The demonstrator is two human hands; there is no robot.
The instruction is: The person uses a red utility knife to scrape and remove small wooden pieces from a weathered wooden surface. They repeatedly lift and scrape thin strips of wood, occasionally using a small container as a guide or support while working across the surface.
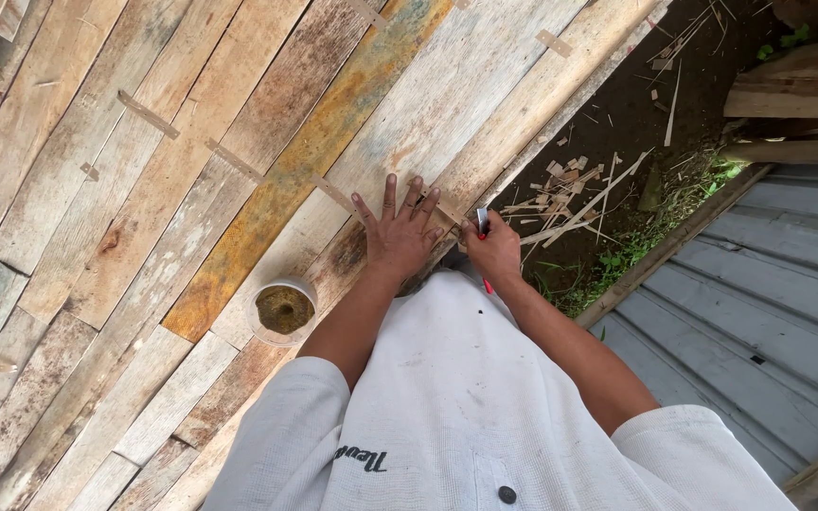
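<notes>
Looking down from your head, you see a worn plank surface (144, 218) filling the left and middle, its boards running on a slant and stained grey, brown and rusty orange. Several thin wooden strips (147, 114) lie scattered across those boards. Nearer your body, a small round white container (283, 308) with something brownish-yellow inside sits on the planks, just left of your left forearm.

Your left hand (400, 232) lies flat with its fingers spread open, palm down, pressing on a thin wooden strip (447, 216) near the edge of the planks. Just beside it, your right hand (496, 251) is closed around a small cutter with a red handle (484, 227), its metal tip showing above the fist and set close to the strip.

Past the plank edge, bare dark ground carries a litter of wood offcuts and slivers (575, 194), with some green weeds (627, 255) below them. Corrugated grey metal sheeting (769, 284) fills the lower right, and rough timber (797, 90) lies in the upper right corner.
</notes>
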